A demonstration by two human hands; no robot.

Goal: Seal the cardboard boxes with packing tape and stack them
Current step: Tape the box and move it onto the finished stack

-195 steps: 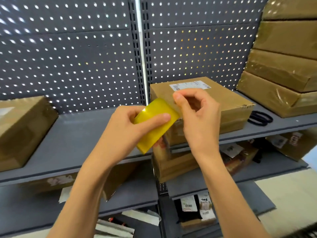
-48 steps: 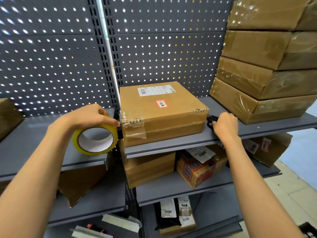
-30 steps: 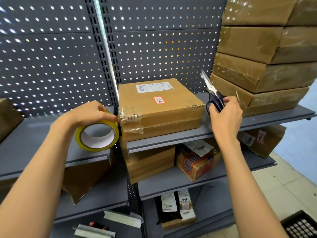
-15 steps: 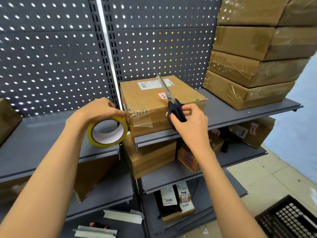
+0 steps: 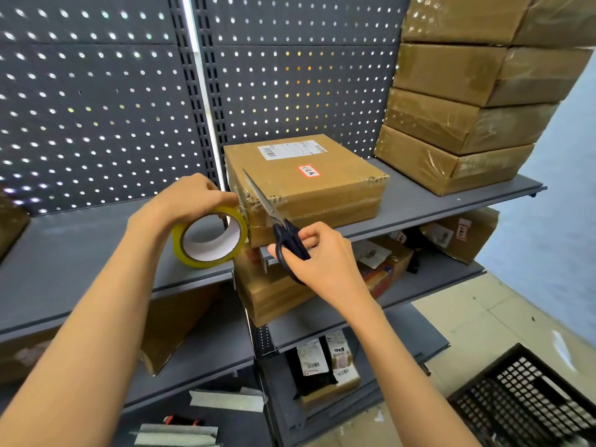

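Setting: dark grey metal shelving (image 5: 419,201) backed by perforated panels.
Stack: four taped brown cartons (image 5: 451,150) piled at the right of the shelf.
Box: flat brown cardboard box (image 5: 306,188) with a white label, mid-shelf.
Crate: black plastic mesh crate (image 5: 529,398) on the floor; contents cannot be seen.
Left hand (image 5: 190,198): fingers curled over the yellow tape roll (image 5: 209,237) beside the box's left corner.
Right hand (image 5: 319,256): fingers grip black-handled scissors (image 5: 274,221).
Change: scissors, a second ago lifted near the stack, now meet the tape strip; cutting seems imminent.

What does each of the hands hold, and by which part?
Left hand grips the tape roll by its top rim; right hand holds the scissors by the handles.
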